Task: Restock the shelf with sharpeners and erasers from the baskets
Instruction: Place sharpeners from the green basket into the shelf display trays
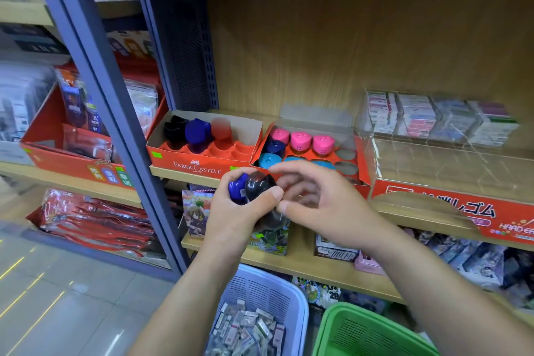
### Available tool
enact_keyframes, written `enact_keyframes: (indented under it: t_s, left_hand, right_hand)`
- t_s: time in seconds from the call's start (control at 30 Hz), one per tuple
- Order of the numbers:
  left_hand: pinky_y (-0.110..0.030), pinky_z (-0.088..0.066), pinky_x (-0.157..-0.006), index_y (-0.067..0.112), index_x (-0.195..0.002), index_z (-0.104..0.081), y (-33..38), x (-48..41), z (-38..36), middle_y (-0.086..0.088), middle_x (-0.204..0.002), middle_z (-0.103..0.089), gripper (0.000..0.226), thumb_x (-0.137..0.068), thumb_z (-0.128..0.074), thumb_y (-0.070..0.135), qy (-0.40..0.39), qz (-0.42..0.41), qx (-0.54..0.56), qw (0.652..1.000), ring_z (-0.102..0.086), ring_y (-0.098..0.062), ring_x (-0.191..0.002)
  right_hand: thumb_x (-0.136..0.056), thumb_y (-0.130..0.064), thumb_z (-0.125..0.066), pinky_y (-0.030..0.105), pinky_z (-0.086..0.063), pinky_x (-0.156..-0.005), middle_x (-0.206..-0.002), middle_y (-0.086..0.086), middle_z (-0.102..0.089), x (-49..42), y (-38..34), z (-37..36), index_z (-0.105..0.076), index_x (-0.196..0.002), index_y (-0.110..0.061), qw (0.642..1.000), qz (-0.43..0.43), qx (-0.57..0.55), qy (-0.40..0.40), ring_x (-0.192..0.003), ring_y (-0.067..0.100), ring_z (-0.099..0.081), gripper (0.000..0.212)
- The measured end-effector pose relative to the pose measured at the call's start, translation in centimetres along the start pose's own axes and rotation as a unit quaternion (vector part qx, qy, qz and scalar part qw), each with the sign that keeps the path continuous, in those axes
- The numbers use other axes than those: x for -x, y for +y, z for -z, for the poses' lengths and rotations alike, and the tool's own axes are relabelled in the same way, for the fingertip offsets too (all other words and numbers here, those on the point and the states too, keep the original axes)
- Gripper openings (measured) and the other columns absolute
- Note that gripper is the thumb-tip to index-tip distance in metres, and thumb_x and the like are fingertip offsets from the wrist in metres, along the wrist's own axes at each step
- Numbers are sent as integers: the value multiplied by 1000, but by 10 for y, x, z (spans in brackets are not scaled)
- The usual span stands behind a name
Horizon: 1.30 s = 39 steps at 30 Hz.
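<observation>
Left hand [231, 217]: fingers curled round two sharpeners, a blue sharpener [237, 188] and a black sharpener [260, 185], held in front of the shelf [173, 173] edge, just below the Faber-Castell tray [199, 166]. Right hand [320, 205]: fingers loosely spread, nothing held, just beside the black one; contact unclear. Pale basket [302, 306] of erasers [245, 329] below.

I found the right-hand slots open in the left tray [196, 168] and right tray [362, 157]; sharpeners [196, 130] blocked the left-hand ones.
</observation>
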<state>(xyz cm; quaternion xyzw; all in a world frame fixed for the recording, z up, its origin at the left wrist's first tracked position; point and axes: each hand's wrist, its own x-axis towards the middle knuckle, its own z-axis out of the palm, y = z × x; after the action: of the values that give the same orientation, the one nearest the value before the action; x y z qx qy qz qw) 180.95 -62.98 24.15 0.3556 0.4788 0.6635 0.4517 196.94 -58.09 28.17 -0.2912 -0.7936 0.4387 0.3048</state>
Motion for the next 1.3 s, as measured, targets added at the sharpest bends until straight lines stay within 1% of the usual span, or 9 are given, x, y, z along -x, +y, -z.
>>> enact_keyframes:
  t_s: [0.17, 0.43, 0.6, 0.73, 0.83, 0.97, 1.13, 1.2, 1.3]
  left_hand:
    - [-31, -59, -59, 21, -107, -62, 6, 4, 5, 0, -88, -73, 55, -63, -94, 22, -4, 3, 12, 1000, -72, -17, -77]
    - [-28, -57, -58, 20, -116, -60, 15, -2, 25, -1, -89, -71, 40, -83, -79, 8, 7, -14, 8, 1000, -68, -14, -72]
    - [-32, -57, -62, 23, -114, -63, 18, -7, 49, -17, -95, -68, 37, -85, -79, 6, 37, -23, -18, 999, -67, -24, -76]
    - [-36, -61, -62, 28, -108, -64, 18, -7, 69, -12, -91, -69, 37, -83, -80, 7, 61, -43, -43, 996, -66, -23, -72]
    - [-39, -62, -63, 29, -105, -63, 19, -8, 85, 0, -81, -69, 37, -82, -80, 6, 78, -47, -55, 994, -66, -24, -69]
    - [-30, -59, -57, 29, -106, -62, 26, -11, 107, -3, -88, -69, 37, -82, -82, 9, 122, -73, -90, 986, -67, -17, -67]
    - [-48, -64, -67, 32, -107, -63, 34, -17, 129, -1, -89, -72, 39, -80, -85, 14, 137, -86, -114, 980, -71, -24, -74]
    - [-47, -64, -66, 31, -107, -64, 37, -19, 135, 6, -85, -72, 40, -79, -86, 15, 143, -87, -107, 980, -73, -25, -76]
    - [-36, -62, -60, 28, -109, -64, 40, -20, 143, 5, -89, -72, 40, -78, -87, 15, 150, -79, -86, 982, -73, -22, -81]
  right_hand:
    - [-82, -5, -80, 40, -58, -86, -112, -1, -63, -6, 10, -15, -60, -129, -32, 998, -16, -56, 6, -91, 21, -69, 57]
    - [-86, 4, -74, 34, -59, -88, -110, 3, -73, -19, 11, -14, -56, -115, -22, 992, -48, -117, 29, -92, 19, -71, 42]
    - [-89, -5, -72, 14, -47, -62, -96, 1, -76, -30, 6, -15, -55, -113, -22, 994, -48, -90, 36, -71, 4, -64, 34]
    - [-93, 0, -67, 24, -45, -49, -96, -1, -70, -46, 1, -21, -59, -121, -24, 995, -31, -86, 28, -56, 14, -58, 37]
    - [-95, 2, -62, 28, -51, -50, -91, 7, -69, -67, -7, -30, -60, -120, -13, 992, -33, -114, 36, -55, 21, -63, 29]
    - [-101, -2, -55, 27, -54, -51, -89, 6, -73, -106, -23, -49, -58, -120, -9, 988, -47, -142, 27, -58, 21, -68, 21]
    - [-93, -17, -69, 17, -48, -62, -77, -14, -69, -163, -33, -82, -65, -99, -23, 997, 28, 36, 69, -63, -4, -61, 9]
    - [-88, -18, -75, 9, -43, -65, -82, -17, -65, -182, -33, -96, -68, -92, -24, 991, 57, 85, 85, -65, -11, -58, 10]
    - [-83, -22, -78, 21, -48, -73, -88, -15, -68, -204, -23, -114, -70, -97, -27, 980, 69, 159, 94, -75, -2, -62, 17]
